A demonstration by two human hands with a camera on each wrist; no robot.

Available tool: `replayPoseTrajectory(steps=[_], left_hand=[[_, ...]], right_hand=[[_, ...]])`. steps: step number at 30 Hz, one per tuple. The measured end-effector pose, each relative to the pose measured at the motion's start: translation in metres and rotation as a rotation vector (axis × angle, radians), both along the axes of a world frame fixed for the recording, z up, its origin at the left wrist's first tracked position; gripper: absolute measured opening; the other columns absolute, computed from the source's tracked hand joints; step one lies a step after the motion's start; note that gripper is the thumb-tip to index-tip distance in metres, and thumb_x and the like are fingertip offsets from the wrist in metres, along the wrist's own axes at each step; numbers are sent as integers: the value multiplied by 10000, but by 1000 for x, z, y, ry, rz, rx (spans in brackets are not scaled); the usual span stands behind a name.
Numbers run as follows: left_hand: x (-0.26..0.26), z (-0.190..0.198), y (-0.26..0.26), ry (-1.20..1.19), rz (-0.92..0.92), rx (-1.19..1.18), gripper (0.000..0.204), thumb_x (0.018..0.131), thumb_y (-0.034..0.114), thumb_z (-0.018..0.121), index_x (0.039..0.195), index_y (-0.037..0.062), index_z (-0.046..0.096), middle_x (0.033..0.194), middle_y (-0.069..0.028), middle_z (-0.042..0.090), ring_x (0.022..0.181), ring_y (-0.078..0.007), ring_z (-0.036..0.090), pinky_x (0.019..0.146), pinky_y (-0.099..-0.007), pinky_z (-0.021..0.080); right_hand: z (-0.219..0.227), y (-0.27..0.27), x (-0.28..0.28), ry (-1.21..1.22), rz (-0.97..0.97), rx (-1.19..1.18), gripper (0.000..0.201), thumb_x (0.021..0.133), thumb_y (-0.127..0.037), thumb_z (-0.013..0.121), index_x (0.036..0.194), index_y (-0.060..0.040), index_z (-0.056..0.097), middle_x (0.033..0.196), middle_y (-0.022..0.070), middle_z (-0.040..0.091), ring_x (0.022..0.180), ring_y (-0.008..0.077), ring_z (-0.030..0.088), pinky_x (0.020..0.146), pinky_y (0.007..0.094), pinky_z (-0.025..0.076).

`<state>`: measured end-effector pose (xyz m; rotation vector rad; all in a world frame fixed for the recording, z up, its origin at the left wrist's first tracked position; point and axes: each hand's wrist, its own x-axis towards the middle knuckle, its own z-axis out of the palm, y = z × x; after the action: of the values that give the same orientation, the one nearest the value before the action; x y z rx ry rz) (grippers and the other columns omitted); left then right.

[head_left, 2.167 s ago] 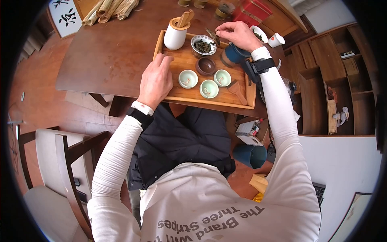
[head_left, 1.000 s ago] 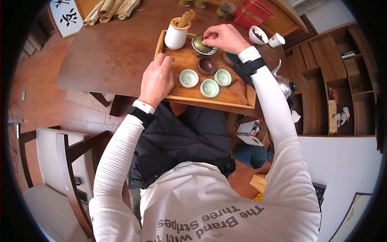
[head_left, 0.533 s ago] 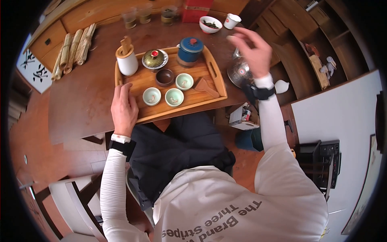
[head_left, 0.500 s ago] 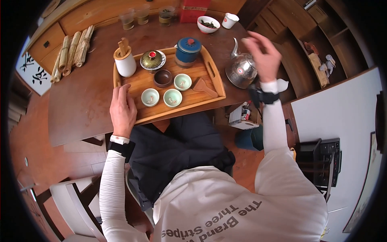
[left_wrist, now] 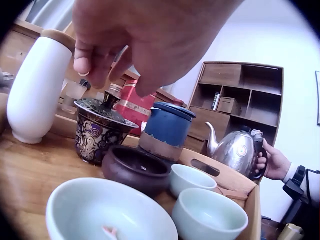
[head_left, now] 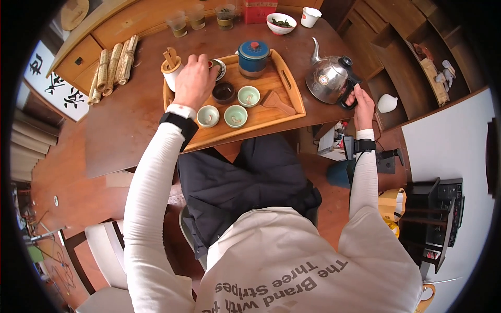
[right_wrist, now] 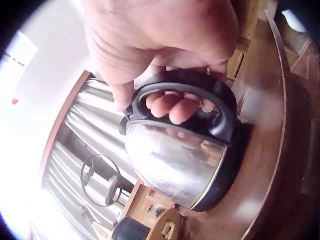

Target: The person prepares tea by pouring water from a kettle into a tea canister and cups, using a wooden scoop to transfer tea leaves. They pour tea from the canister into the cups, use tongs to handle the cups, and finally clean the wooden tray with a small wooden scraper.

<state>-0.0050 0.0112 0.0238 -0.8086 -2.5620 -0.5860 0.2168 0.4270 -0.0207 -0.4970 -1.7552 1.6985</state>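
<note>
My right hand (head_left: pixel 362 107) grips the black handle of a silver kettle (head_left: pixel 324 84) on the table's right side; the right wrist view shows its fingers (right_wrist: pixel 177 109) curled through the handle. The kettle's spout points away from me. Over the tray, my left hand (head_left: pixel 195 81) hovers with bent fingers just above the lid knob (left_wrist: pixel 107 98) of a dark patterned gaiwan (left_wrist: pixel 95 137). The gaiwan's lid is on, and the hand partly hides it in the head view. Nearby stand a dark brown bowl (head_left: pixel 224 93) and three pale green cups (head_left: pixel 236 116).
A wooden tray (head_left: pixel 250 128) carries these tea things, a blue lidded pot (head_left: pixel 254 58), a white tool holder (head_left: pixel 171 78) and a brown brush (head_left: pixel 277 103). Behind it stand a bowl of leaves (head_left: pixel 281 24), a white cup (head_left: pixel 311 17), several glasses and bamboo rolls (head_left: pixel 112 65).
My right hand has set the lid on the gaiwan, let go, moved right and taken the kettle's handle. My left hand has moved from the tray's left edge to over the gaiwan.
</note>
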Motion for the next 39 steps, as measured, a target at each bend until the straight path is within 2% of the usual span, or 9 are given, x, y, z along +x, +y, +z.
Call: replayPoseTrajectory(steps=[3,7,9,11,13,17,21,30,39], left_hand=[[-10,-1,12,-100,2,-121,305,968,297,620,1080,13,630,1071,-225,658,929,-431,676,807,-506,552],[-21,-12,12,-92,38,-148,255,969,239,600,1091,17,617,1066,-227,658,942,-437,674,815,-512,555],[-18,-3,11,-17,5,-83,156,965,136,574,1035,0,605,1058,-235,652,923,-424,702,770,-493,589],[-13,3,6,39,0,8,149,971,157,579,1010,13,585,1017,-223,649,892,-428,693,747,-498,580],[5,20,-6,86,-32,215,225,986,217,596,1110,31,622,1063,-199,675,921,-407,672,791,-497,543],[33,6,-40,107,44,409,177,994,205,601,1076,50,622,995,-171,678,835,-391,662,732,-491,526],[54,-29,-72,143,127,339,181,992,168,613,1145,71,615,1013,-151,669,855,-377,640,765,-481,508],[71,-55,-80,-28,10,462,195,1017,144,567,1197,69,558,1046,-170,617,883,-414,651,748,-493,542],[69,-61,-83,-23,58,548,181,1027,161,552,1190,81,557,1053,-175,618,839,-429,662,705,-516,551]], right_hand=[[0,-7,-6,75,63,-154,342,994,-335,711,832,-43,637,650,-52,463,557,48,404,521,224,316],[23,-17,-20,67,-75,-160,367,979,-363,727,769,-93,593,620,-74,409,508,35,347,463,242,258],[43,-17,-20,118,-84,-231,401,986,-368,717,723,-123,538,605,-79,377,495,42,318,458,247,245],[76,-23,-23,174,-55,-214,403,998,-354,700,714,-132,521,598,-76,359,488,50,299,459,255,234],[114,-30,-24,195,23,-173,375,1002,-345,694,754,-109,540,606,-73,367,489,49,305,468,247,238],[180,-46,-36,177,207,-71,332,1017,-314,671,948,9,640,633,-76,386,505,45,315,482,236,235],[217,-73,-60,78,330,49,333,998,-307,698,987,23,656,639,-80,395,514,27,327,481,216,236],[243,-148,-117,-241,566,493,313,947,-322,761,926,-14,711,614,-122,417,490,-10,296,457,205,189],[258,-180,-139,-398,587,859,424,910,-416,775,981,3,768,705,-67,585,572,13,426,514,217,305]])
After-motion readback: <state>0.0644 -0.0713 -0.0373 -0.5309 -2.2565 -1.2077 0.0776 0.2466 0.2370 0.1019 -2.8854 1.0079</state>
